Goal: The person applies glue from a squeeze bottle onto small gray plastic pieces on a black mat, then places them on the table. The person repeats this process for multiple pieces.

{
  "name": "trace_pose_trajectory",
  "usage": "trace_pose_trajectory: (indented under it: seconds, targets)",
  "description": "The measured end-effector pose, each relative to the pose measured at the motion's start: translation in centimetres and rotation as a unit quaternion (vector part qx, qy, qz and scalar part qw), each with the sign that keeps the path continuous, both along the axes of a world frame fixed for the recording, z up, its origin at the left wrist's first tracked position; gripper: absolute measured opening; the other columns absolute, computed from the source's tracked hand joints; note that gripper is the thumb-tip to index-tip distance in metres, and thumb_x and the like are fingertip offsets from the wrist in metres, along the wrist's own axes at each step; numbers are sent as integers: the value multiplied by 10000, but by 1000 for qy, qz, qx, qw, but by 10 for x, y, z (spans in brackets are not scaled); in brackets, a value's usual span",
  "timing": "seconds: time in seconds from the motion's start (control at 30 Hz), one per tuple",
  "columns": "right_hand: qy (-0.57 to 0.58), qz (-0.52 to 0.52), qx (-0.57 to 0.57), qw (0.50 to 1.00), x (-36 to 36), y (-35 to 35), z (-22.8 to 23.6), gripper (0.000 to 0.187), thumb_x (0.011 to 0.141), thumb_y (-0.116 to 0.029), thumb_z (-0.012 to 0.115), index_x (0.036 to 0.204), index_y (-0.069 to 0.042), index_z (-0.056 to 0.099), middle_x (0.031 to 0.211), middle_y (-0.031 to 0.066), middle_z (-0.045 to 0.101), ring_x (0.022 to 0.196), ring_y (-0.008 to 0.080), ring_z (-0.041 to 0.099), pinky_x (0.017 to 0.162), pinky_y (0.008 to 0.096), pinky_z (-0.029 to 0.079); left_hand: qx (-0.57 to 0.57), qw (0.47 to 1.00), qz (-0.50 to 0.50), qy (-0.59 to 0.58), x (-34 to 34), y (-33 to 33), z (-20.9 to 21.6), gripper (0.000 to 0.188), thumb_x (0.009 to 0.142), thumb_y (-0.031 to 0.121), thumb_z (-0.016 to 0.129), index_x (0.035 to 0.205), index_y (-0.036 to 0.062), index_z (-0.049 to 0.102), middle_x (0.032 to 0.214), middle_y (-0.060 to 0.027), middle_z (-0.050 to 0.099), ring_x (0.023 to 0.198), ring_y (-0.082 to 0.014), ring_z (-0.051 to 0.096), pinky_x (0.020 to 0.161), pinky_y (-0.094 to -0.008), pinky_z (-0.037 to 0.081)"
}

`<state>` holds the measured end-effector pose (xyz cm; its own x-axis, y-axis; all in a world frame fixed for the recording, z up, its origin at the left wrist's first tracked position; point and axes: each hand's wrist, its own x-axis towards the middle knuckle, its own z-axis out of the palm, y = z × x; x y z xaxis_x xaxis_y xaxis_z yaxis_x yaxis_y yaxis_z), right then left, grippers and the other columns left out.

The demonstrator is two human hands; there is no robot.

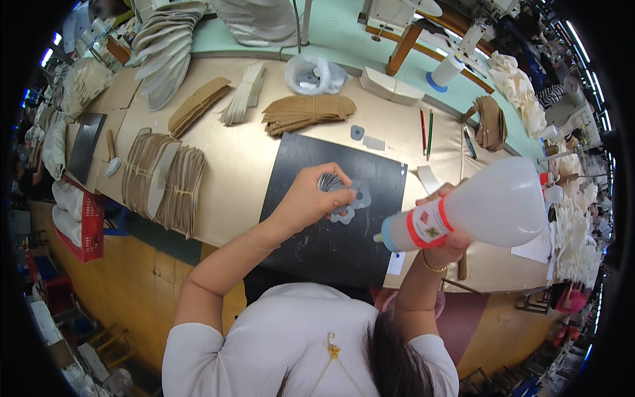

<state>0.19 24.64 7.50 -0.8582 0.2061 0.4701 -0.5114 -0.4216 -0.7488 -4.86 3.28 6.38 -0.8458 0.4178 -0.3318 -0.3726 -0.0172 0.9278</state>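
Note:
My left hand point(307, 192) is closed round a fanned stack of thin grey pieces point(329, 182) above a black board point(337, 248). Beside its fingertips, flat grey cut pieces with rounded edges point(361, 193) lie on the board. On the right, a translucent white squeeze bottle point(506, 202) with a red-edged label is gripped in my right hand point(452, 245). The bottle is tilted, its light blue cap and nozzle point(390, 233) pointing left and slightly down, apart from the pieces. Part of the right hand is hidden behind the bottle.
Bundles of brown pieces point(311, 111) lie beyond the board, with more bundled strips point(182, 178) to the left. Two pencils point(430, 135) and a pen point(469, 142) rest at the right. A plastic bag point(314, 74) and thread cone point(448, 70) stand farther back.

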Motion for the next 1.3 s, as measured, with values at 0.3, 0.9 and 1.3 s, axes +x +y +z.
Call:
trace_pose_trajectory:
  seconds: [0.3,0.9,1.3]
  targets:
    - [-87,-140,10,986,15,22,-9,650,770,-461,612,1102,67,434,960,123,506,772,199,577,652,340,559,-127,990,52,20,-123,25,-92,164,730,85,633,866,6,589,702,-96,622,500,-141,603,343,-233,401]
    - [-55,-147,39,987,1,9,9,590,759,-479,620,970,42,442,887,78,447,719,176,564,586,271,515,120,977,112,-133,-92,-34,-74,268,795,88,650,1025,25,528,884,-102,602,747,-197,638,605,-280,558]
    - [-53,-138,84,985,0,-6,8,665,769,-557,593,1029,38,448,918,80,483,753,178,585,637,288,512,225,960,76,-147,-19,-49,-34,288,808,36,604,1079,-20,526,960,-158,610,846,-250,651,698,-286,573]
